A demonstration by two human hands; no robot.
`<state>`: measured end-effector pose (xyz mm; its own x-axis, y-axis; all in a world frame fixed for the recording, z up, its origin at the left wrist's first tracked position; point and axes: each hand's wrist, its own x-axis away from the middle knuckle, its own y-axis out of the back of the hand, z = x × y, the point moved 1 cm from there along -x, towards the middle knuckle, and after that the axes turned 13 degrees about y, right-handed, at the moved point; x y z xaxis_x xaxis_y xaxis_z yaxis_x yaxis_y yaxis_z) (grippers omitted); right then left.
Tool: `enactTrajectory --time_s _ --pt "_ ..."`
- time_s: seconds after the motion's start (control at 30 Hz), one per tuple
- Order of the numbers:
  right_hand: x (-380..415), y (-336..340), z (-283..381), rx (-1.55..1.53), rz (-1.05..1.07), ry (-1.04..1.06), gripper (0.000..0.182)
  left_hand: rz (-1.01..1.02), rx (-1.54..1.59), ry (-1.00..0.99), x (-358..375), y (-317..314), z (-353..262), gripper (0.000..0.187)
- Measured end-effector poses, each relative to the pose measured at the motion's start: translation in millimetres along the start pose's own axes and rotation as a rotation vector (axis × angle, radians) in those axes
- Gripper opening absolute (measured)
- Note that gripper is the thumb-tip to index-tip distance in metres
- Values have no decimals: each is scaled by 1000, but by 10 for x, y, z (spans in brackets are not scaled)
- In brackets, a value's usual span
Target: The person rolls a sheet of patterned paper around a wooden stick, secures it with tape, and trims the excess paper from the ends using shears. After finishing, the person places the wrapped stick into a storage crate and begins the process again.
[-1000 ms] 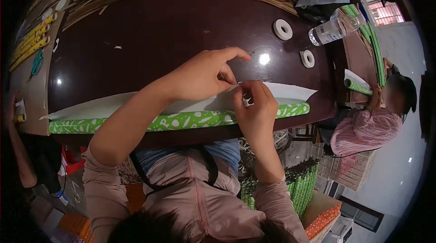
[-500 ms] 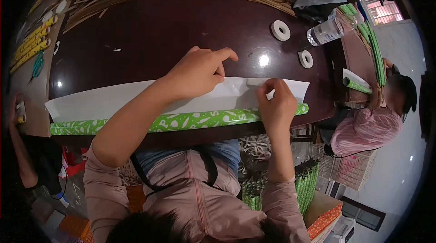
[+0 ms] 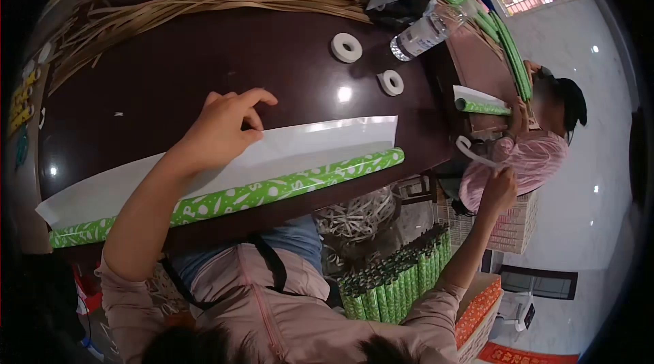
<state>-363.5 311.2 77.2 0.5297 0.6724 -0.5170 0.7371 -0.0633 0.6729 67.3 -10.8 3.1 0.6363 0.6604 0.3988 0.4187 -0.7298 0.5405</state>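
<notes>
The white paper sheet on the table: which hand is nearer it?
Left. The left hand presses on the white paper sheet; the right hand is off the table edge, pinching a white strip.

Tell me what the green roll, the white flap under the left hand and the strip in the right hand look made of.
Green roll: likely printed wrapping paper, slightly glossy, white pattern. White flap: the sheet's plain back, thin; a sheen suggests a coating. Left hand presses it flat. Strip in right hand: white, curling, probably tape backing paper.
</notes>
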Motion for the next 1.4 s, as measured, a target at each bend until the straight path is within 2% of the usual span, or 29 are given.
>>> enactTrajectory --time_s 0.07,0.13,0.17,0.23,0.27,0.33,0.37,0.4,0.43,0.5,0.6,0.67,0.7,0.73,0.8,0.83,0.93,1.07,1.13,1.17,1.23,1.33,1.4 --pt "200 36 -217 41 73 -65 27 -20 -3 -33 1 -17 11 46" --pt "458 41 -273 -23 202 57 30 -54 -23 -19 -1 -29 -1 46" --pt "587 99 -210 16 269 104 32 -62 -29 -38 17 -33 -38 46" --pt "730 298 53 -12 348 54 34 -46 -2 32 52 -16 -81 48" --pt "709 534 341 -45 297 7 27 -27 3 -29 9 -14 -30 47" --pt "680 1081 973 -579 -142 290 21 -20 9 -45 -4 -23 -23 46" --pt "679 1187 1256 -908 -127 489 30 -14 34 -50 -6 -23 -20 45" --pt "654 1268 1544 -1061 -128 755 38 -5 49 -74 -32 -39 23 44" --pt "656 1364 1851 -1100 -192 969 43 0 61 -98 -66 -48 72 43" --pt "615 1475 2324 -1195 -314 1266 46 28 100 -95 -62 -53 90 41" --pt "700 1506 2789 -1247 -357 1482 42 3 51 -100 -42 -22 87 38" --pt "692 1483 2908 -1232 -387 1502 40 114 138 -106 -9 1 22 39" --pt "705 1488 2915 -1201 -379 1528 38 186 245 -102 28 26 -24 33" --pt "721 1480 2923 -1210 -368 1506 38 205 231 -98 20 41 -36 33" --pt "729 1455 2944 -1197 -413 1520 35 206 434 -50 -33 82 -37 27" --pt "719 1464 2929 -1210 -393 1520 33 115 533 -7 -63 110 -47 23" --pt "737 1440 2954 -1221 -403 1508 33 -253 405 -123 -10 128 -102 22" --pt "739 1423 2971 -1239 -402 1502 32 -206 375 -111 374 146 -337 22" --pt "734 1416 2967 -1220 -456 1504 35 -203 -161 -169 601 106 -385 30" --pt "738 1410 2966 -1223 -450 1502 35 -198 -161 -167 706 67 -334 30" --pt "735 1404 2978 -1220 -467 1503 34 -246 -690 -421 961 -41 -171 39" --pt "688 1385 2938 -1213 -389 1508 33 -333 -775 -412 1198 -145 304 49" --pt "575 1254 2881 -1197 -419 1495 34 -411 -834 -386 1376 -107 718 52"
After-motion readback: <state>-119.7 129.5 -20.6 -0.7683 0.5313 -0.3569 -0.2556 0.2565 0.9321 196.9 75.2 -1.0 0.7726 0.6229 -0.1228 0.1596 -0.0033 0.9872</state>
